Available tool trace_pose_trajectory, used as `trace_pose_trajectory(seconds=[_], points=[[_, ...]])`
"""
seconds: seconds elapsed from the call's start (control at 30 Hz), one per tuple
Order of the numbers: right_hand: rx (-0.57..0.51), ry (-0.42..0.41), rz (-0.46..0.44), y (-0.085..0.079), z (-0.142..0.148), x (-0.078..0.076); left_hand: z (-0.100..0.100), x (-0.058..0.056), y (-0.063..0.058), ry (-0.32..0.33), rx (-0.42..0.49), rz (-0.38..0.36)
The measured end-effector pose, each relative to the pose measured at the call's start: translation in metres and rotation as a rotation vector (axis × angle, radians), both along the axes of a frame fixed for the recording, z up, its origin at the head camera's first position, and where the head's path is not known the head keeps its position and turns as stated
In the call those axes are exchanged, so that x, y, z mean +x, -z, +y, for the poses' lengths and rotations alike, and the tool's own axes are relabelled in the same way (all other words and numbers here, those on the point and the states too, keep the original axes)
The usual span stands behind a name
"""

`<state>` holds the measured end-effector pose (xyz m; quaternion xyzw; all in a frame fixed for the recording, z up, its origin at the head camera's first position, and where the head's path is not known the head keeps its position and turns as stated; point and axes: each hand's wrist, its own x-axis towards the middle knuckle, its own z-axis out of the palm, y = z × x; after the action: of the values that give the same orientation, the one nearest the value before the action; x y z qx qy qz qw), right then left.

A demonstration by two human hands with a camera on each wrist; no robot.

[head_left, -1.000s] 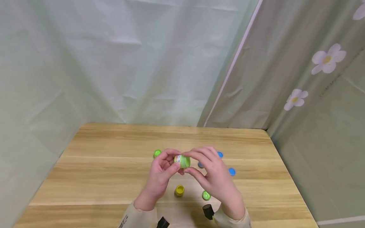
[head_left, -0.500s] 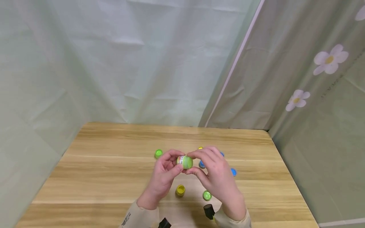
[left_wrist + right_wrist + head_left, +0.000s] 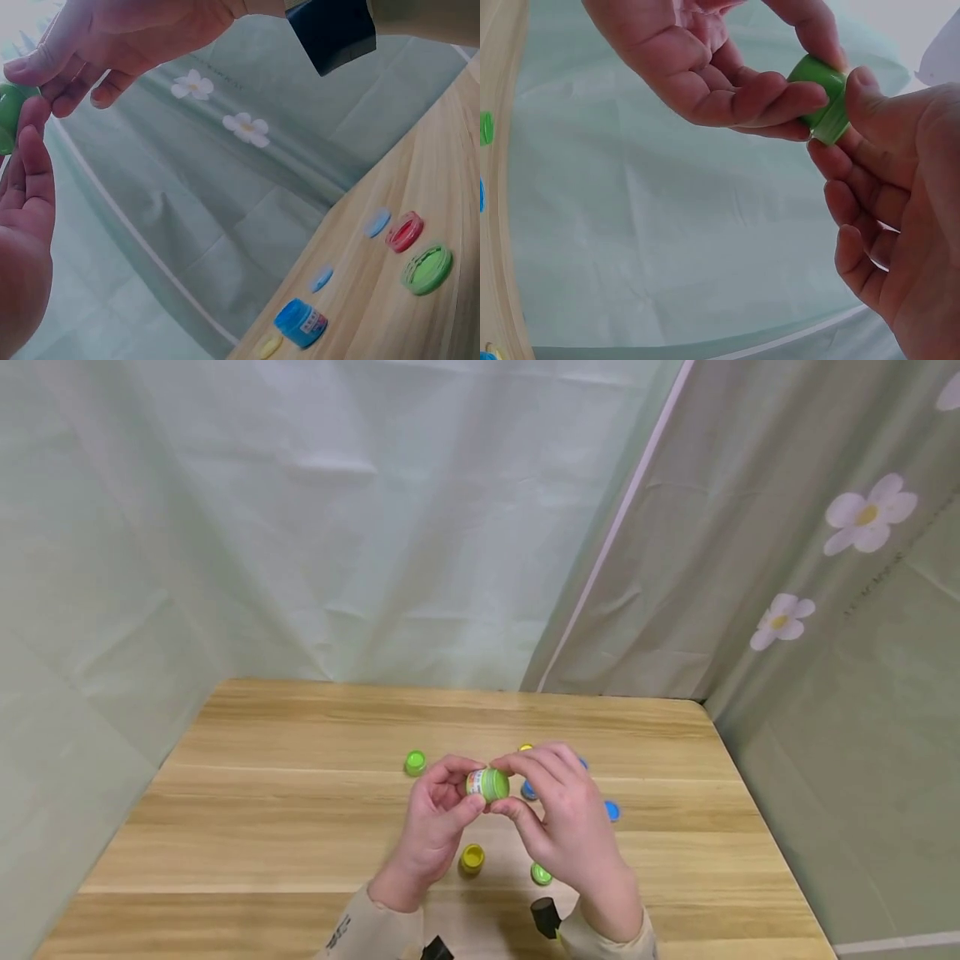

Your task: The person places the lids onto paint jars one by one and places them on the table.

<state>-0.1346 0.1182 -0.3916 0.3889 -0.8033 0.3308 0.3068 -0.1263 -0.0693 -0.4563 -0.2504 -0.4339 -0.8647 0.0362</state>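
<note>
We see left-hand grip (image 3: pixel 432 825) holding round green plastic jar (image 3: pixel 492 785), right-hand grip (image 3: pixel 573 822) pinching its end. Loose hold could drop jar onto wooden bench (image 3: pixel 262 827).

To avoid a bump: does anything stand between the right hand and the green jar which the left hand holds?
Nothing visible does: the left hand holds the green jar by its labelled part, and the right hand touches the other end. The yellow jar stands apart, on the table.

held green jar (image 3: pixel 9 114): cut off (left wrist view) | label print (image 3: pixel 476 782): too small | one blue lid (image 3: pixel 582 763): part-hidden by right hand (image 3: pixel 567 814)
</note>
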Motion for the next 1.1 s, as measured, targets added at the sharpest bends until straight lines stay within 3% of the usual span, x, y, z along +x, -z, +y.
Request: trace_pose_trajectory(seconds=[0.27, 0.37, 0.63, 0.97, 1.1], points=[[0.041, -0.012, -0.046, 0.001, -0.002, -0.001, -0.009, -0.003, 0.001, -0.042, -0.101, -0.011], [0.051, -0.024, -0.056, 0.001, -0.001, -0.001, -0.013, -0.005, 0.000, -0.071, -0.191, -0.007], [0.083, -0.028, -0.060, 0.001, 0.001, 0.000, -0.019, -0.008, -0.002, -0.224, -0.450, 0.061], [0.116, -0.026, -0.124, 0.001, 0.003, 0.000, -0.023, -0.011, -0.003, -0.294, -0.523, 0.145], [0.093, -0.030, -0.136, 0.001, 0.005, -0.001, -0.029, -0.013, -0.002, -0.328, -0.560, 0.132]])
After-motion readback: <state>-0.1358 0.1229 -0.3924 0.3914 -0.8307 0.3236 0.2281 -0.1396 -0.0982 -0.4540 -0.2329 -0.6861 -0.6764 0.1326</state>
